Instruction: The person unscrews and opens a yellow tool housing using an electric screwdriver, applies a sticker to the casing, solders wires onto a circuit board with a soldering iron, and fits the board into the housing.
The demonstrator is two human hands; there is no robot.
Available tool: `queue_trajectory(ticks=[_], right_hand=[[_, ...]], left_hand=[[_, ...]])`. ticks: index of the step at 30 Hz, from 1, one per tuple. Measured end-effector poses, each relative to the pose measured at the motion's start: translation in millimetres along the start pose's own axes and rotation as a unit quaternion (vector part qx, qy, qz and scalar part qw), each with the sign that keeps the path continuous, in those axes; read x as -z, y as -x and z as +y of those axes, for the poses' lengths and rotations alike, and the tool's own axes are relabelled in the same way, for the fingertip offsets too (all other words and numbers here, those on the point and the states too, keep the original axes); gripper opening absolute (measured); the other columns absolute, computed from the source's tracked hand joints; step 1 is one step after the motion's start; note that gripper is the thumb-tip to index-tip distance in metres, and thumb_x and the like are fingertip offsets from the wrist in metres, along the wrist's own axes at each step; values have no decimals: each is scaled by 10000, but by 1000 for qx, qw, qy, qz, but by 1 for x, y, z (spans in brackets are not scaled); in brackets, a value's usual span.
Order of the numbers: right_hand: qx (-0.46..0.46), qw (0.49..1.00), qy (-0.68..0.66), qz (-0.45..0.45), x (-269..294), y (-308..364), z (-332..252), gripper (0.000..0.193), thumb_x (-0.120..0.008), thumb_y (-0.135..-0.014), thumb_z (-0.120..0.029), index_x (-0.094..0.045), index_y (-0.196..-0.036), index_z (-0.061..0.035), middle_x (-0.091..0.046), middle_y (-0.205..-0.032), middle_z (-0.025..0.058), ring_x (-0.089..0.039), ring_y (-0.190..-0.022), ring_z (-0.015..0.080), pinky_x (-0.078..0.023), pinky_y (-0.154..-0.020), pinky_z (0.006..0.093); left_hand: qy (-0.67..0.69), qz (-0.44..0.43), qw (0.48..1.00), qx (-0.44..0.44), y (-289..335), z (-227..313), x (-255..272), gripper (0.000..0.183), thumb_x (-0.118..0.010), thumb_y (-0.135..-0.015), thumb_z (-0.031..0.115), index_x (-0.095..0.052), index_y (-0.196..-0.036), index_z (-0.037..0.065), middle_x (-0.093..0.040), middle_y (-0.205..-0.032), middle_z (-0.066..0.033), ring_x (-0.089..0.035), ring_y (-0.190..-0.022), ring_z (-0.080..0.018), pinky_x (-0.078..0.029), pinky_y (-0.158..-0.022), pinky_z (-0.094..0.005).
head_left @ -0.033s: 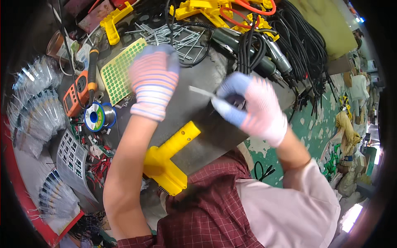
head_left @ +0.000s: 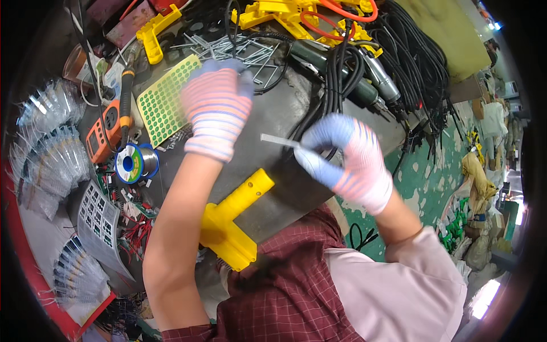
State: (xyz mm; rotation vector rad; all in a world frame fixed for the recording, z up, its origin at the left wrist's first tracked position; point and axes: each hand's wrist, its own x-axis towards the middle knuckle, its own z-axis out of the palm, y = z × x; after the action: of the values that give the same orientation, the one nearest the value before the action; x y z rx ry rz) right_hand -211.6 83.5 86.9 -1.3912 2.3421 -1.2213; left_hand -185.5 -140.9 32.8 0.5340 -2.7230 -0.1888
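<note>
Out at nine o'clock, the clear plastic bags (head_left: 51, 145) fan across the edge of the bench, with the orange meter (head_left: 104, 134) a touch higher, between nine and ten. The solder spool (head_left: 132, 163) stands at nine, closer in, and at ten o'clock lies the green-dotted sheet (head_left: 162, 105). Here's my left hand (head_left: 219, 105), near eleven, fingers curled at the sheet's right edge, just short of the loose metal screws (head_left: 259, 57). It's blurred, so I can't tell whether those fingers are together or holding anything. It has slid slightly right since the last picture. Down at seven o'clock, the yellow housing (head_left: 231, 236) lies beside my left forearm, partly hidden by it, neither hand gripping it. Now the middle: the pale strip (head_left: 278, 140) pokes out toward nine from my right hand (head_left: 356, 162) at three o'clock, its end clamped between thumb and forefinger. Hand and strip have dropped a little toward my body (a small move, easily missed), so as I judge it, the piece is under control, its free end clear of the housing. Behind that hand runs a black cable (head_left: 327, 105); the dark green driver (head_left: 310, 56) sits near one o'clock, and more black cords (head_left: 413, 57) heap up between one and two.
</note>
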Motion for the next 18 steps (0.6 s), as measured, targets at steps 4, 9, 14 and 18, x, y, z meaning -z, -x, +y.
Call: queue_trajectory(ticks=[4,9,14,18], right_hand=[[40,992,-51,109,-24,52,-2,192,-798,-755,-75,-704,-921,-55,-702,-866,93,-671,-769,295,-532,-700,386],[36,988,-128,84,-27,59,-17,240,-783,-770,-47,-724,-1002,-52,-722,-903,111,-704,-798,285,-550,-699,359],[2,971,-225,84,-50,78,-15,225,-759,-802,-39,-726,-1025,-46,-725,-899,109,-709,-776,273,-555,-698,347],[-95,946,-311,-9,-75,88,-21,195,-749,-843,-82,-722,-1033,-44,-726,-897,111,-710,-748,229,-550,-670,320]], left_hand=[[-61,-34,997,12,-18,26,-19,263,-668,-845,383,-719,-960,153,-689,-990,-137,-647,-913,-326,-507,-827,-442],[-2,-15,1000,16,-4,4,-11,253,-682,-841,364,-710,-938,131,-667,-944,-152,-636,-927,-340,-490,-821,-443],[53,-72,994,-57,80,-33,52,154,-733,-805,178,-681,-904,73,-638,-917,-137,-611,-884,-334,-476,-801,-432],[31,-80,992,-93,108,-60,57,274,-727,-784,124,-668,-1052,106,-627,-878,-116,-607,-841,-325,-472,-781,-437]])
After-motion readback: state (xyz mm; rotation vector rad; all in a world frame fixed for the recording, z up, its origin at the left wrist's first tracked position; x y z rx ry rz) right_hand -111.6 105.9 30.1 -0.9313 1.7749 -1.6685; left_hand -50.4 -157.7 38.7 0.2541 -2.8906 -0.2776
